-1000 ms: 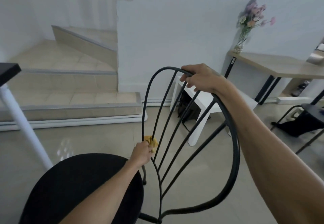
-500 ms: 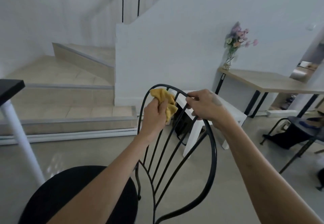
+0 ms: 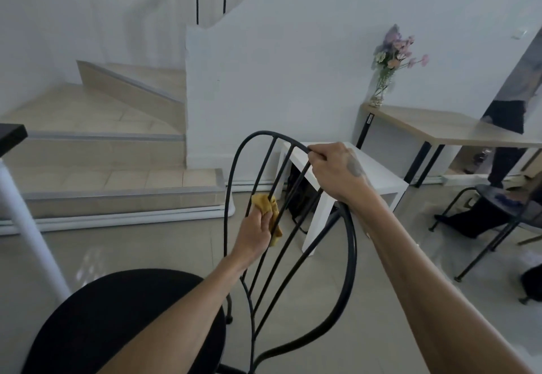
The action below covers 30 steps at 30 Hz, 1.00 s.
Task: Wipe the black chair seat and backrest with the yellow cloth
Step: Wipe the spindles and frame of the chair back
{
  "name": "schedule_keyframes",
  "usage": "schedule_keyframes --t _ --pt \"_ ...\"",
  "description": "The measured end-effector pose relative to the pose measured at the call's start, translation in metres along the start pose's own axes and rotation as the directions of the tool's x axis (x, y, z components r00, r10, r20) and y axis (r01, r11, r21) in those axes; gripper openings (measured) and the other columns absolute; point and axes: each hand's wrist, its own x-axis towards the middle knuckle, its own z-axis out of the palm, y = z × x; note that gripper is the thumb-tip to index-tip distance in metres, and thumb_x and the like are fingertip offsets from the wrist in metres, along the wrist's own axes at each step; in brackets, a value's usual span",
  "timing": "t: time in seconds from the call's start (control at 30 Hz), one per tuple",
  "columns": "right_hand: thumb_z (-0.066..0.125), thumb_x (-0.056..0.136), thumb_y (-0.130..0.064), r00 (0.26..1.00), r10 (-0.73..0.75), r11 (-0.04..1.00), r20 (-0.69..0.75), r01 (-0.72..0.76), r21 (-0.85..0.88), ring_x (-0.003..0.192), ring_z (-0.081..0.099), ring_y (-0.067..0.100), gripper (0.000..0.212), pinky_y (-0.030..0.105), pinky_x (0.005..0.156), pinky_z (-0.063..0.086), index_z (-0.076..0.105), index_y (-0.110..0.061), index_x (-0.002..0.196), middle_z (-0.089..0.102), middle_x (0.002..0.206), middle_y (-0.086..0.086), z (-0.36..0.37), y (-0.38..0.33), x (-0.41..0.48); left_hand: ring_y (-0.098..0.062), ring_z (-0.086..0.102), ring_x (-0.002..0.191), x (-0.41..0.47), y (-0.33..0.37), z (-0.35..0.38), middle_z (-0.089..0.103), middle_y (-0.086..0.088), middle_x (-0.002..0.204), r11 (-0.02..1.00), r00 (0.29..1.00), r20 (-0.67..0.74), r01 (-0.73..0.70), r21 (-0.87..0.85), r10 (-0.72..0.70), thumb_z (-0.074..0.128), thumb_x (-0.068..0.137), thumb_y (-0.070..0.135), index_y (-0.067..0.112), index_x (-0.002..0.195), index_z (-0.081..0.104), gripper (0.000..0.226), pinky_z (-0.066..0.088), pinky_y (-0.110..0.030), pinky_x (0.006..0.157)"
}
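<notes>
left hand (image 3: 255, 233) clasps cloth (image 3: 264, 201) on rod (image 3: 266, 165) | rod runs up-down (seat (image 3: 102, 315) below) | right hand (image 3: 331, 168) grasps backrest (image 3: 354, 256)

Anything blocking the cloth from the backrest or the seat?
Nothing visible. The left hand holds the yellow cloth on the backrest bars; the right hand grips the top rim, clear of it. The way down to the seat looks open.

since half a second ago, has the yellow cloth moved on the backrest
Yes, downward: the crumpled yellow cloth has dropped from the black metal backrest's top rail to mid-spindle.
</notes>
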Motion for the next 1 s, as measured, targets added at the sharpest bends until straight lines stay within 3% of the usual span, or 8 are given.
schedule_keyframes --t 0.27,0.4,0.47,0.6,0.67,0.77,0.9,1.0 --pt "0.043 0.095 -0.016 1.0 -0.007 1.0 -0.018 0.007 -0.009 0.047 0.038 0.014 0.041 0.026 0.046 0.027 0.042 -0.017 0.054 0.042 0.052 -0.005 0.001 0.003 -0.001 -0.003 0.058 0.067 -0.046 -0.1 0.013 0.058 0.004 0.075 0.95 0.954 0.155 0.219 0.221 -0.256 0.041 0.106 0.024 0.021 0.084 0.052 0.025 0.046 -0.015 0.063" --pt "0.044 0.098 -0.02 1.0 0.007 1.0 0.002 -0.007 0.026 0.048 0.044 0.013 0.035 0.025 0.047 0.032 0.062 -0.013 0.068 0.05 0.057 -0.004 0.002 0.004 0.0 -0.009 0.062 0.086 -0.027 -0.101 0.004 0.063 0.0 0.094 0.854 0.892 0.238 0.246 0.459 -0.385 0.047 0.103 0.026 0.019 0.09 0.057 0.018 0.051 -0.026 0.079" --pt "0.044 0.096 -0.02 1.0 0.022 0.999 0.0 -0.022 0.039 0.048 0.042 0.014 0.037 0.026 0.048 0.032 0.055 -0.015 0.061 0.047 0.055 -0.004 0.002 0.004 -0.002 -0.013 0.065 0.091 -0.023 -0.089 -0.008 0.065 -0.001 0.098 0.832 0.875 0.262 0.236 0.503 -0.407 0.049 0.102 0.027 0.016 0.096 0.061 0.018 0.053 -0.028 0.082" --pt "0.048 0.092 -0.019 0.991 0.089 0.995 -0.099 -0.085 0.049 0.047 0.038 0.016 0.049 0.026 0.05 0.03 0.036 -0.018 0.045 0.039 0.049 -0.004 0.0 0.002 -0.007 -0.014 0.071 0.091 -0.033 -0.032 -0.047 0.071 -0.004 0.099 0.965 0.947 0.196 0.236 0.116 -0.256 0.047 0.103 0.029 0.014 0.099 0.064 0.023 0.056 -0.039 0.091" --pt "0.049 0.094 -0.024 0.977 0.126 0.992 -0.171 -0.122 0.034 0.047 0.041 0.016 0.049 0.026 0.049 0.03 0.039 -0.016 0.046 0.042 0.049 -0.003 -0.002 -0.001 -0.011 -0.009 0.069 0.098 -0.039 0.018 -0.059 0.072 0.001 0.106 0.98 0.981 0.154 0.14 -0.139 -0.118 0.046 0.103 0.032 0.018 0.109 0.063 0.023 0.054 -0.032 0.091" --pt "0.048 0.095 -0.029 0.956 0.131 0.991 -0.261 -0.132 0.012 0.049 0.047 0.016 0.047 0.025 0.048 0.028 0.048 -0.013 0.051 0.048 0.05 -0.002 -0.008 -0.005 -0.021 0.003 0.068 0.086 -0.036 0.098 -0.062 0.07 0.007 0.098 0.954 0.991 0.11 -0.044 -0.295 0.079 0.045 0.105 0.029 0.019 0.105 0.064 0.021 0.054 -0.016 0.074" --pt "0.052 0.093 -0.029 0.983 0.104 0.993 -0.149 -0.094 0.075 0.051 0.049 0.013 0.035 0.025 0.05 0.035 0.069 -0.015 0.067 0.059 0.057 -0.001 -0.013 0.002 -0.039 -0.003 0.054 0.057 -0.01 0.149 -0.046 0.059 0.007 0.066 0.967 0.976 0.054 -0.198 -0.158 0.209 0.049 0.103 0.028 0.021 0.078 0.059 0.028 0.046 -0.02 0.053" --pt "0.053 0.088 -0.02 0.975 0.1 0.988 -0.199 -0.074 0.135 0.044 0.039 0.014 0.036 0.027 0.047 0.035 0.06 -0.006 0.056 0.048 0.048 0.0 -0.011 0.002 -0.045 -0.009 0.051 0.058 0.0 0.138 -0.029 0.053 0.004 0.067 0.981 0.983 0.064 -0.176 0.087 0.17 0.043 0.104 0.024 0.014 0.08 0.052 0.027 0.036 -0.022 0.052"
